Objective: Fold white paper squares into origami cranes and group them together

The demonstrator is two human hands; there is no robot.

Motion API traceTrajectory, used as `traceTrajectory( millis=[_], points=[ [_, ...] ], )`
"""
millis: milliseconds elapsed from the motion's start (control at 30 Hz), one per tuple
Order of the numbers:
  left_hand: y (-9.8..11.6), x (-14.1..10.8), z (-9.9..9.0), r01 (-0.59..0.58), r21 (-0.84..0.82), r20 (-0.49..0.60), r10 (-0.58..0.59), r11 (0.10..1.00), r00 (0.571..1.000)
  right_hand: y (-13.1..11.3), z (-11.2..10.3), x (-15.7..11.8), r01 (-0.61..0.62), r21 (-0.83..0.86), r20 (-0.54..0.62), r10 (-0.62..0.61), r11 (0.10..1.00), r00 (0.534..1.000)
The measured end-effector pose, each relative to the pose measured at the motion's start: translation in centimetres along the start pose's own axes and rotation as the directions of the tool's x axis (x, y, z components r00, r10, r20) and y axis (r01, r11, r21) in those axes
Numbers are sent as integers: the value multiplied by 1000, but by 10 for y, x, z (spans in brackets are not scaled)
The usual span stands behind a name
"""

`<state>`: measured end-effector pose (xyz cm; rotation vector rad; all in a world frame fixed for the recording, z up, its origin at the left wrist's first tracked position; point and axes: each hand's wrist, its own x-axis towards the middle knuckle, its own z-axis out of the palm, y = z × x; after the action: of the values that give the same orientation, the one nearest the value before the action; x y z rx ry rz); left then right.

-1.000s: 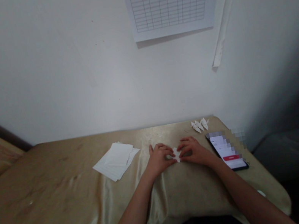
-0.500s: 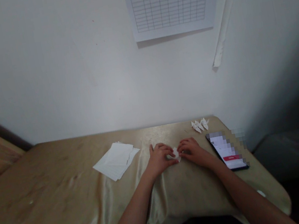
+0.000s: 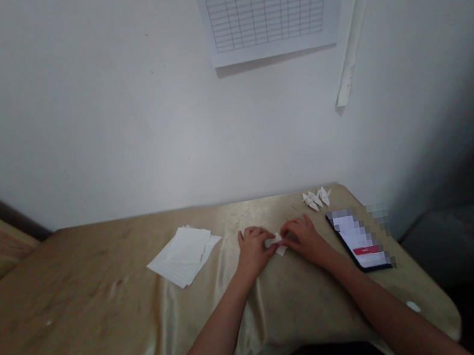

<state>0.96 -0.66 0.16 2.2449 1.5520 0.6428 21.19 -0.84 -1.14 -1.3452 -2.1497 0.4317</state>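
A small folded piece of white paper (image 3: 281,250) lies at the middle of the table, between my two hands. From its left side, my left hand (image 3: 255,250) pinches it with thumb and fingers. My right hand (image 3: 301,238) grips its right side the same way, one finger raised a little. The fingertips cover much of the paper, so its exact folds cannot be made out. Beyond my right hand sit several small folded paper figures (image 3: 316,199), pointed like little birds.
A loose stack of white paper sheets (image 3: 182,256) lies left of my hands. On the right rests a phone (image 3: 358,242) with its screen lit. A small white object (image 3: 413,306) is near the right table edge. Gold cloth (image 3: 102,299) covers the table, which meets a wall (image 3: 119,131).
My fingertips have shifted slightly on the small paper, and the thumbs have come closer together. More of its lower point shows. The sheets, figures and phone have stayed put.
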Motion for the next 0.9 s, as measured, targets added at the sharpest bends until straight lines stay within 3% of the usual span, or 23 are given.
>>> traceTrajectory(
  millis=[600,900],
  points=[
    [-2,3,6,5,-15,-78,-7,1000,997,-6,6,2,-45,-80,-74,39,996,996],
    [6,4,8,73,19,-114,-70,997,991,-10,16,7,-132,-139,-181,106,982,978]
  ],
)
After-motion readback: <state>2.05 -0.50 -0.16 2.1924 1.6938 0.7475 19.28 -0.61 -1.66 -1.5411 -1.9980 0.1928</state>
